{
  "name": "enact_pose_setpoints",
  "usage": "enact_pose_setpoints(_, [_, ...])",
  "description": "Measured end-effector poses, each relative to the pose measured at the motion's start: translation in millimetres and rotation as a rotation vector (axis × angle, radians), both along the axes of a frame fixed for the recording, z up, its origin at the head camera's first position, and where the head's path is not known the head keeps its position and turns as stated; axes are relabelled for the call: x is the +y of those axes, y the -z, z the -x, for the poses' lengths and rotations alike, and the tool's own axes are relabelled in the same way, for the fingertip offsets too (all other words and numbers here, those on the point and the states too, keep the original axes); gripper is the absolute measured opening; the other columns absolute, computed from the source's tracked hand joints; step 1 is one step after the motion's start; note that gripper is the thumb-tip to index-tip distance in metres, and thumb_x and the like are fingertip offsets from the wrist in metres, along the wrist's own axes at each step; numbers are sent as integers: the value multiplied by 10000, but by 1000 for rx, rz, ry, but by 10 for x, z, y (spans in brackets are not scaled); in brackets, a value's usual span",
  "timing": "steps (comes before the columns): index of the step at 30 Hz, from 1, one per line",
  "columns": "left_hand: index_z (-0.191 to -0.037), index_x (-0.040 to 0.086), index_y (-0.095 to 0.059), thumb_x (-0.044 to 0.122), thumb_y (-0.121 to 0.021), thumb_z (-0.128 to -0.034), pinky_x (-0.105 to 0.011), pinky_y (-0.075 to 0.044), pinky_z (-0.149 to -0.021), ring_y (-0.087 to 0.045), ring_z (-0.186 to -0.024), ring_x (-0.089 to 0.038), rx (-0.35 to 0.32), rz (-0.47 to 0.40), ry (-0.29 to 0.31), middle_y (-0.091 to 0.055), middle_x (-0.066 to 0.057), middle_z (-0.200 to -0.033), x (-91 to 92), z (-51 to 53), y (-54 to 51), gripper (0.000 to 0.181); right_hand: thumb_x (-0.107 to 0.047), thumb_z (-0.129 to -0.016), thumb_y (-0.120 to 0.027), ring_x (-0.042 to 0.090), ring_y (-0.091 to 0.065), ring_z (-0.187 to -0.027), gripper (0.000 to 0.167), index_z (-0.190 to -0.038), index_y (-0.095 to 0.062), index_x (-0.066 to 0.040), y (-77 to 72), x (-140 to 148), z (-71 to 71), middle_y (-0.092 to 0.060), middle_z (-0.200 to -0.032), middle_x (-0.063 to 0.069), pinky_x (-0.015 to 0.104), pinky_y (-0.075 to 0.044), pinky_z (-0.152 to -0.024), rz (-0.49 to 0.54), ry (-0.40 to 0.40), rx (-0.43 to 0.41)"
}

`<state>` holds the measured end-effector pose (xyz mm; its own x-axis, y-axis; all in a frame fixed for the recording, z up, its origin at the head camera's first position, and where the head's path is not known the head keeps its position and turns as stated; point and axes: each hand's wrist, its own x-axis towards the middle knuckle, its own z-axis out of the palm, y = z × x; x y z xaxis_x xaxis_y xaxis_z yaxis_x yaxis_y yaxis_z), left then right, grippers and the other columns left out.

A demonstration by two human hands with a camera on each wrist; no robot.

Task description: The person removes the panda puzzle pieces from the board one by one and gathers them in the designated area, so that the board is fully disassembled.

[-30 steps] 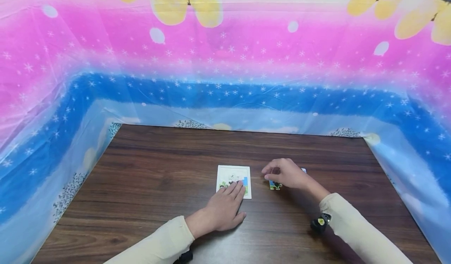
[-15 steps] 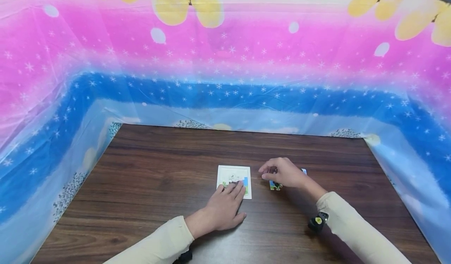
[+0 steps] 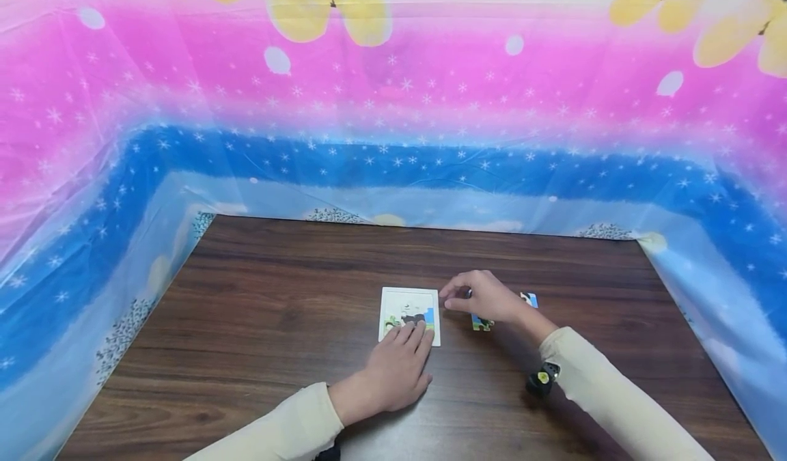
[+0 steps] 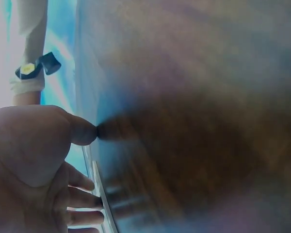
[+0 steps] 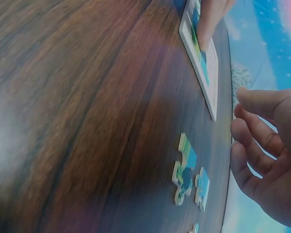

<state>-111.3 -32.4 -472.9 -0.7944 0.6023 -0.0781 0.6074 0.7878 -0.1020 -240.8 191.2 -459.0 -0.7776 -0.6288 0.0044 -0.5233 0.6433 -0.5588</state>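
The left hand (image 3: 398, 375), fingers extended, rests on the puzzle tray (image 3: 393, 298), well in from the desk's (image 3: 295, 290) far edge. The right hand (image 3: 482, 297) — fingers bent, any pinched piece indiscernible — has edged leftward past the loose pieces (image 5: 183, 171), apparently bringing both hands' work to the tray.

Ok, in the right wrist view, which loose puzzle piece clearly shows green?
The leftmost piece, which also bears a dark patch; the blue piece and the cropped piece show no clear green.
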Motion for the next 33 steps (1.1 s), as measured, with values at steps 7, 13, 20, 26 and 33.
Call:
enact_pose_setpoints(7, [-1565, 66, -400, 485, -437, -1052, -394, -364, -1170, -390, -1473, -254, -27, 7, -36, -380, -114, -1627, 14, -61, -3, 664, -171, -959, -734, 67, -670, -885, 170, -1120, -780, -141, -2, -168, 13, -751, -1034, -47, 280, -572, -758, 22, -33, -3])
enact_pose_setpoints(13, [-1569, 86, -406, 499, -451, -1042, -405, -377, -1157, -400, -1468, -249, -38, -18, -58, -387, -93, -1627, 8, -54, 13, 671, -165, -958, -735, 51, -666, -862, 162, -1110, -782, -133, 39, -315, 49, -746, -996, -48, 273, -571, -763, 31, -71, 13])
enact_pose_setpoints(20, [-1576, 141, -409, 530, -466, -1024, -447, -380, -1143, -399, -1463, -312, -41, -70, -102, -391, -50, -1630, -5, -56, 41, 678, -176, -967, -725, 30, -643, -830, 159, -1116, -780, -162, 103, -453, 72, -717, -930, -108, 269, -555, -774, 3, -88, -1])
enact_pose_setpoints(26, [-1565, 127, -423, 512, -490, -1022, -462, -405, -1145, -405, -1455, -362, -39, -87, -89, -397, -70, -1623, -13, -64, 48, 668, -190, -969, -723, 35, -662, -859, 148, -1099, -787, -160, 152, -525, 101, -734, -972, -72, 267, -564, -783, 1, -108, 19])
enact_pose_setpoints(33, [-1561, 127, -426, 522, -492, -1020, -459, -421, -1134, -416, -1447, -370, -42, -59, -78, -397, -81, -1621, -16, -46, 16, 673, -197, -962, -734, 40, -649, -867, 159, -1103, -796, -158, 163, -592, 126, -708, -982, -64, 255, -560, -778, -26, -123, 51])
